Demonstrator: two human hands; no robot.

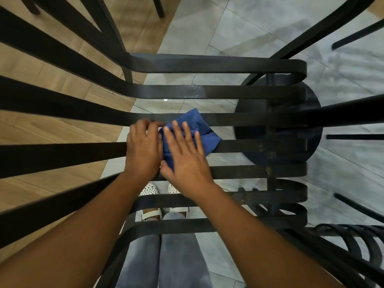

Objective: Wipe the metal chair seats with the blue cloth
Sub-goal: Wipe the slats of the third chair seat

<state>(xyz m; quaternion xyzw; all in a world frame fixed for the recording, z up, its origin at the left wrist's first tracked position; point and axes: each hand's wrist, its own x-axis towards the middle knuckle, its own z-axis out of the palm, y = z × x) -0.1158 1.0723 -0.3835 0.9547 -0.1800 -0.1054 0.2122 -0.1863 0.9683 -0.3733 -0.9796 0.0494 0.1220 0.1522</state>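
Across black seat slats (239,92), blue cloth (204,132) lies diagonally, corner up.

Cloth (193,129) on chair seat (239,92), under right hand (185,156)

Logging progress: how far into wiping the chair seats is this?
Done: cannot tell; no slat looks plainly cleaner. In hand: the right hand presses the blue cloth flat on the middle slats of the metal chair seat, while the left hand rests beside it on a slat. Left: the slats nearer and farther, where no cloth lies.
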